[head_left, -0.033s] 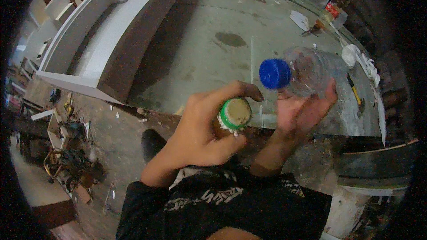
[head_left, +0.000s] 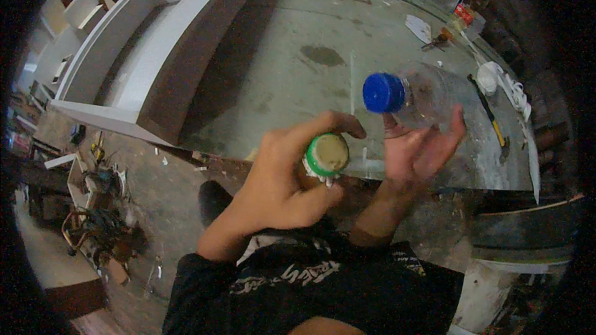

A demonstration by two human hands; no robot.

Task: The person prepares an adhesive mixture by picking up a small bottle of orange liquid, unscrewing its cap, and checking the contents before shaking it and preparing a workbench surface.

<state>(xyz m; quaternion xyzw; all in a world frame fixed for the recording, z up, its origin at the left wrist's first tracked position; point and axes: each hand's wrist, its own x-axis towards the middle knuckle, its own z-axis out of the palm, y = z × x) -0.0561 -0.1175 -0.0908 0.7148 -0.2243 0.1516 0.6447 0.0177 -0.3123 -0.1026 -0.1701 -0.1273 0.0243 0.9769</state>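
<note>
In the middle, my left hand (head_left: 279, 177) curls round a container with a green-rimmed, beige-topped cap (head_left: 328, 155); white crust clings below the rim, and the fingers hide its body. To the right, my right hand (head_left: 413, 152) has its palm turned up and its fingers bent against the underside of a clear plastic bottle (head_left: 431, 93). The bottle lies almost sideways above the table, its blue screw cap (head_left: 383, 93) toward the left. My right thumb sits just under that cap.
A white open-framed panel box (head_left: 158, 62) stands on the left of the greenish table (head_left: 298, 18). At the right lie a yellow-and-black-handled tool (head_left: 488, 108), white cord (head_left: 509, 90) and an orange-handled tool (head_left: 442, 37). Tangled cables and scraps (head_left: 99, 229) litter the floor at lower left.
The clear bottle has shifted slightly up and tilted, uncovering more of the yellow-and-black handle. My right hand has moved a little with it; the left hand stays nearly still.
</note>
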